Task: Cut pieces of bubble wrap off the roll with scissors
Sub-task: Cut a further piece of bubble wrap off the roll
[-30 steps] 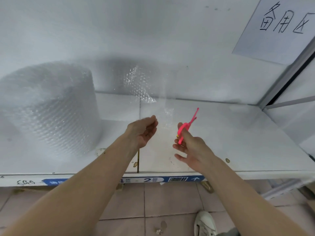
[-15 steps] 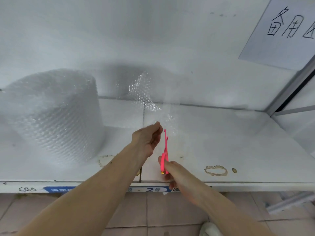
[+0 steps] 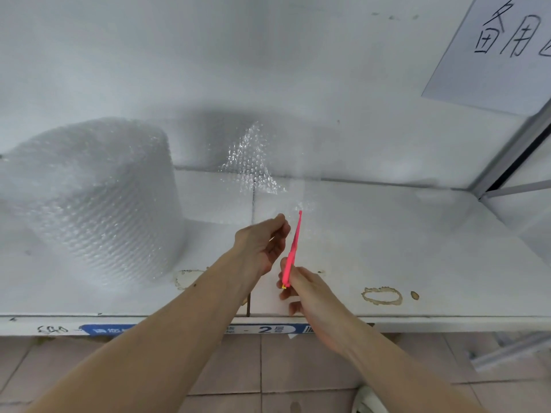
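A big roll of bubble wrap stands on the left of the white shelf. From it a clear sheet of bubble wrap runs to the right, up over the middle of the shelf. My left hand pinches the sheet's near edge between thumb and fingers. My right hand holds pink scissors just right of the left hand. The blades point up and away into the sheet, and they look nearly closed.
The shelf's front edge carries a blue label. Brown ring stains mark the shelf on the right. A paper sign hangs on the back wall at top right. Tiled floor lies below, with a white shoe.
My right hand swung the scissors from the right into line beside my left hand, then pushed the blades farther up into the sheet. My left hand kept its pinch.
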Action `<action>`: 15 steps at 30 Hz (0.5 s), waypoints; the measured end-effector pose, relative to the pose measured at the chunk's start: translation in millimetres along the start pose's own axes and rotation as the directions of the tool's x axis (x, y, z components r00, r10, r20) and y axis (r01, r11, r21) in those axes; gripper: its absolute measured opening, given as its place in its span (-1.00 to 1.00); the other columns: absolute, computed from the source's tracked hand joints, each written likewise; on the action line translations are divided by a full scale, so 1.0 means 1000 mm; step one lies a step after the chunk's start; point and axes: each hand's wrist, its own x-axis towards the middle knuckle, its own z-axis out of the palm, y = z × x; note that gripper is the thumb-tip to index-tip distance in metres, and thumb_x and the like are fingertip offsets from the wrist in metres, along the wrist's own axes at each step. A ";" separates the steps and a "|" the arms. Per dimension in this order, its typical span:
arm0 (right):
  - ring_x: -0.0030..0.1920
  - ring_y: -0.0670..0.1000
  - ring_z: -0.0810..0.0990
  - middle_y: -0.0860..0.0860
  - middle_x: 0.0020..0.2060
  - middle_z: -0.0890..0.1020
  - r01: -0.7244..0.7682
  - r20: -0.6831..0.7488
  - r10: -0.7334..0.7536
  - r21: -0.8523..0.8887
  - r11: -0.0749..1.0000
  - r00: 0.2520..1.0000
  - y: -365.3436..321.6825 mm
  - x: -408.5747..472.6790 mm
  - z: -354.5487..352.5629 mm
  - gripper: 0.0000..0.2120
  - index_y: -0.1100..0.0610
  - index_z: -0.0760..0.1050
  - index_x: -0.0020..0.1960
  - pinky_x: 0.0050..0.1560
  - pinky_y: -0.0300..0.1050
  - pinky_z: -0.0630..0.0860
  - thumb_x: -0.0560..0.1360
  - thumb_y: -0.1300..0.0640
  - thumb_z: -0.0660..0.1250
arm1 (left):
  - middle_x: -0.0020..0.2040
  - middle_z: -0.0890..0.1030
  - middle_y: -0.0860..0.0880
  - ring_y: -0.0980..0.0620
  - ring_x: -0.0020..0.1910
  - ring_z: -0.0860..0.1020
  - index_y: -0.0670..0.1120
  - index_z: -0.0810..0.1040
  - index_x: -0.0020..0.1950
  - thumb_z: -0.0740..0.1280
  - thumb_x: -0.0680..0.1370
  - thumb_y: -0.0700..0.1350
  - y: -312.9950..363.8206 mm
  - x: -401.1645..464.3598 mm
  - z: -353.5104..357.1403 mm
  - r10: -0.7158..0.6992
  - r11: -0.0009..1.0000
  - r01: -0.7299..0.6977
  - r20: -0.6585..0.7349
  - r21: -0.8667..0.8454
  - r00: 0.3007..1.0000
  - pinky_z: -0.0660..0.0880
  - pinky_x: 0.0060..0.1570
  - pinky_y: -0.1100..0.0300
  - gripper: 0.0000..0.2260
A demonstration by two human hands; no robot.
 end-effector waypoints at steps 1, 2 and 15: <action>-0.07 0.02 0.52 0.05 -0.06 0.59 0.006 -0.007 -0.006 -0.008 1.000 1.000 0.000 0.000 0.000 -0.48 0.11 0.51 0.09 0.00 -0.08 0.48 0.53 -0.33 0.13 | -0.33 0.66 -0.08 0.09 -0.41 0.62 -0.20 0.61 -0.14 0.50 0.43 -0.26 0.000 0.000 0.000 -0.002 1.000 0.002 0.001 0.004 1.000 0.50 -0.50 0.31 -0.90; -0.07 0.02 0.52 0.05 -0.06 0.59 0.013 -0.015 -0.014 -0.015 1.000 1.000 0.000 0.000 0.001 -0.48 0.11 0.51 0.09 0.00 -0.08 0.49 0.54 -0.32 0.13 | -0.33 0.66 -0.09 0.08 -0.40 0.62 -0.20 0.61 -0.14 0.50 0.43 -0.25 0.000 0.000 0.000 -0.004 1.000 0.004 0.002 0.007 1.000 0.50 -0.49 0.30 -0.91; -0.10 0.02 0.53 0.04 -0.12 0.58 -0.015 0.001 0.015 0.086 0.996 1.000 -0.001 0.000 0.004 -0.50 0.12 0.52 0.01 -0.08 -0.10 0.48 0.50 -0.33 0.20 | -0.31 0.66 -0.08 0.05 -0.35 0.61 -0.17 0.63 -0.08 0.53 0.37 -0.28 -0.002 0.007 -0.002 0.023 0.997 -0.024 0.019 0.069 1.000 0.54 -0.38 0.22 -0.83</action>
